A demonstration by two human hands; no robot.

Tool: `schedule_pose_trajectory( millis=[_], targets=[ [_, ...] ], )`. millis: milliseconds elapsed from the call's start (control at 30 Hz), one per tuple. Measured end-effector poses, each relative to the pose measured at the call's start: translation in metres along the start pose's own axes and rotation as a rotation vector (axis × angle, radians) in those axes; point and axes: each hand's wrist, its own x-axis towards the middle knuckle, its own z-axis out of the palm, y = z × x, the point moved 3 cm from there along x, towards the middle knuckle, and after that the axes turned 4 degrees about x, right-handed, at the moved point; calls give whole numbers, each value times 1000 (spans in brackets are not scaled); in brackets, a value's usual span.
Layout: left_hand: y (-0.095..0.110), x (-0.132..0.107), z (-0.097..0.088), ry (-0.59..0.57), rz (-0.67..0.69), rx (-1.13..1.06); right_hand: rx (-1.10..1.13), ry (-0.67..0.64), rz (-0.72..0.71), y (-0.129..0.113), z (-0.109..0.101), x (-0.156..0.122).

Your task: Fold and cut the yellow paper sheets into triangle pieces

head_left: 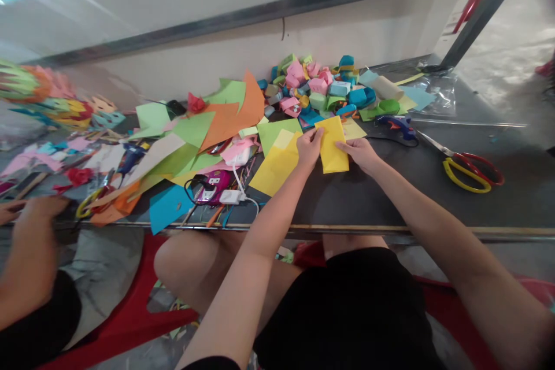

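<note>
A folded yellow paper lies on the dark table in front of me. My left hand pinches its left edge near the top, fingers closed on it. My right hand presses and grips its right edge. A larger yellow sheet lies just left of my left hand, partly under it.
Loose coloured sheets and a heap of folded paper pieces cover the far side. A blue glue gun and red-yellow scissors lie at right. A phone with a cable sits at left. Another person's hand rests at far left.
</note>
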Motion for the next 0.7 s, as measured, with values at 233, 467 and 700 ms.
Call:
schedule_pose_trajectory(
  millis=[233, 467, 700],
  targets=[
    [-3, 3, -3, 34, 27, 24, -3, -54, -33, -3, -1, -1],
    [-5, 7, -11, 139, 56, 19, -137, -141, 27, -10, -2, -7],
    [-3, 5, -10, 127, 70, 9, -146, -118, 14, -9, -3, -7]
  ],
)
